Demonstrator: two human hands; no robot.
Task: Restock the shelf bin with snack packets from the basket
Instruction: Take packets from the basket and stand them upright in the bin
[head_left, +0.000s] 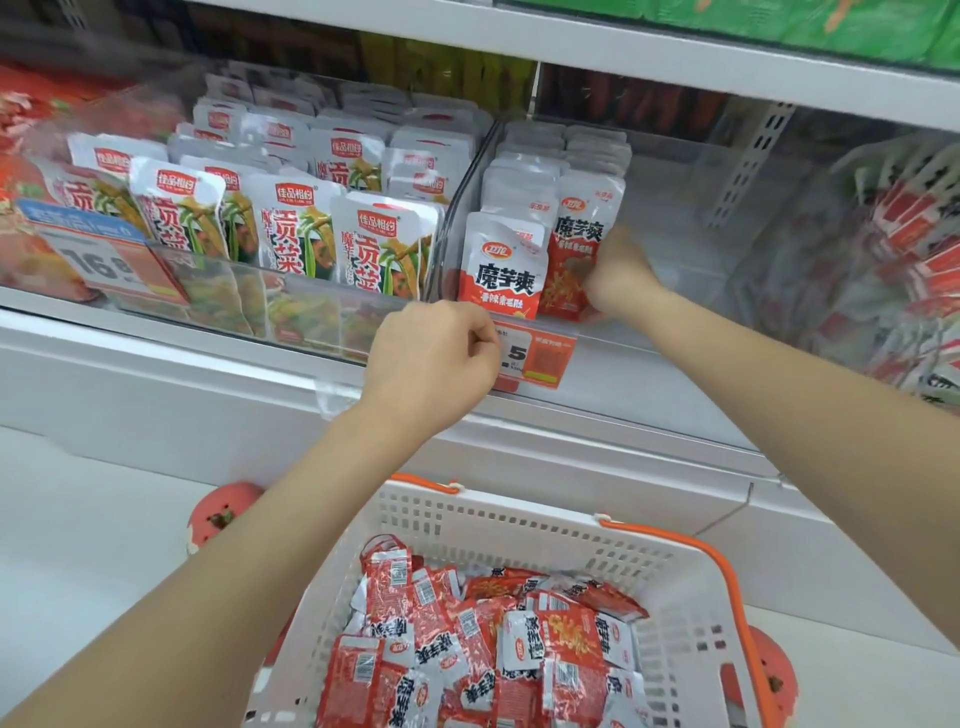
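Observation:
A clear shelf bin (691, 249) holds two upright rows of red-and-white snack packets (501, 270) along its left side; its right part is bare. My right hand (618, 275) is inside the bin, pressed against the front packet of the right row (571, 244), fingers curled on its edge. My left hand (436, 358) is a closed fist at the bin's front lip beside the price tag (540, 358), nothing visible in it. Below, a white basket (519, 525) with orange handles holds several loose red snack packets (483, 634).
To the left stands a full bin of white-and-green packets (291, 218). More red packets (914, 249) fill a bin at the far right. A white shelf ledge (208, 395) runs under the bins; another shelf (623, 52) is above.

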